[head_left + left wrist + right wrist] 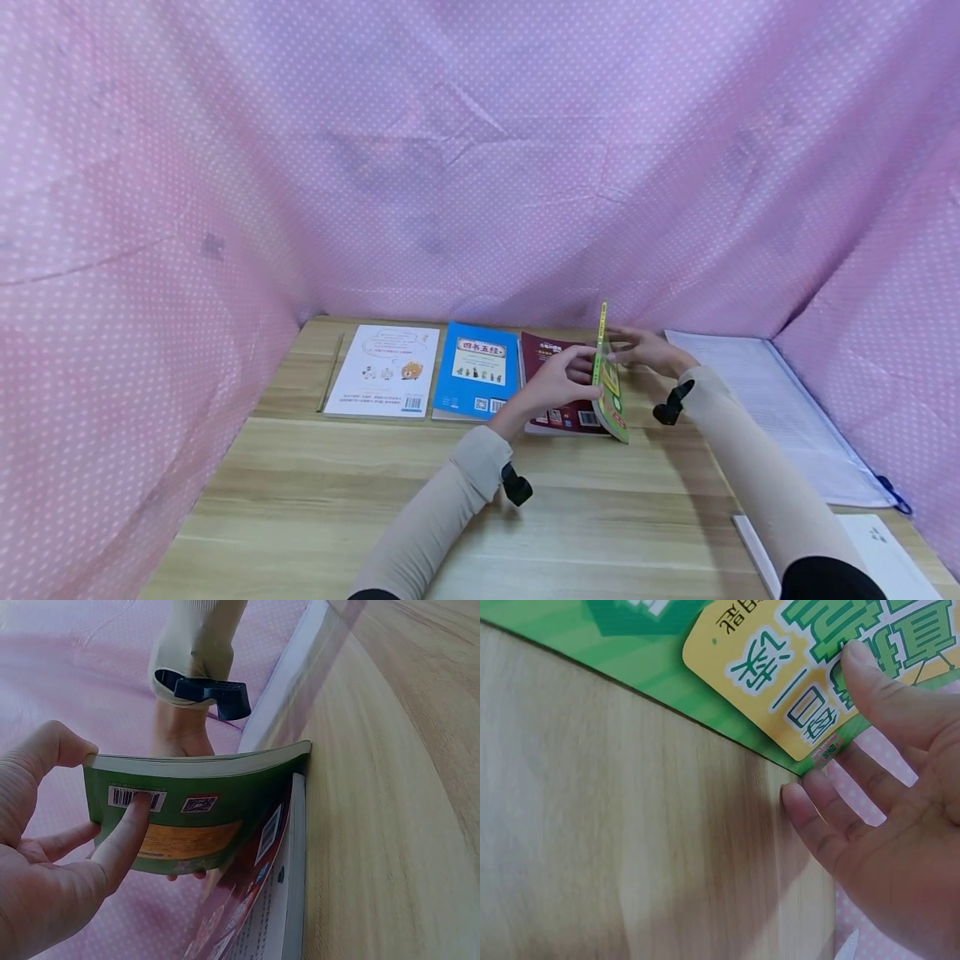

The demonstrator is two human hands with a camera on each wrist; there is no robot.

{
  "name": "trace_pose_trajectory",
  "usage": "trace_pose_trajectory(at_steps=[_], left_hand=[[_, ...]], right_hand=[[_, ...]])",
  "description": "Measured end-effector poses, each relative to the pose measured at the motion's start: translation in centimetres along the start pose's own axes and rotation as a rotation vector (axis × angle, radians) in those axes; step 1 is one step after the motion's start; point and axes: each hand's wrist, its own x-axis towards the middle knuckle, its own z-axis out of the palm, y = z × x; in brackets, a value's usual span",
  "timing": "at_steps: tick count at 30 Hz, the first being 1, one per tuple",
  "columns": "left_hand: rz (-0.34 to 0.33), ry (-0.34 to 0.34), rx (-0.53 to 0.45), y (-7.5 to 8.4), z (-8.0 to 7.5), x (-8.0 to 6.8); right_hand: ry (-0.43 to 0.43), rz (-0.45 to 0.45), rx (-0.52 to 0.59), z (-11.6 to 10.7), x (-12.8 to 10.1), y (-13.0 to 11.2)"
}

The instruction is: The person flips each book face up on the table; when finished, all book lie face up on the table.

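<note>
A green book [613, 404] stands tilted up on its edge, partly over a maroon book [540, 358] lying on the table. My left hand [558, 383] pinches the green book's edge; in the left wrist view its thumb is at the edge and its fingers lie against the green back cover [120, 776] with the barcode. From the other side my right hand [648, 350] holds the far edge. In the right wrist view the right thumb [870, 679] lies on the yellow and green front cover [757, 667], with fingertips right at its corner.
Left of the maroon book lie a blue book [453, 379] and a white book [382, 350] with cartoon animals. A translucent zip pouch [757, 400] lies at the right, with a white book [885, 550] nearer the front. Pink dotted cloth [450, 167] hangs behind the wooden table [315, 500].
</note>
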Motion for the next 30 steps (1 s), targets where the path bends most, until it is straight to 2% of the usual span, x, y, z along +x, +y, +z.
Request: trace_pose_trajectory(at_steps=[15, 30], left_hand=[[-0.008, 0.005, -0.027, -0.7, 0.1, 0.1], [0.001, -0.038, -0.083, -0.9, 1.3, 0.6]], right_hand=[[0.037, 0.027, -0.024, -0.3, 0.2, 0.2], [0.043, 0.010, -0.072, -1.1, -1.3, 0.9]])
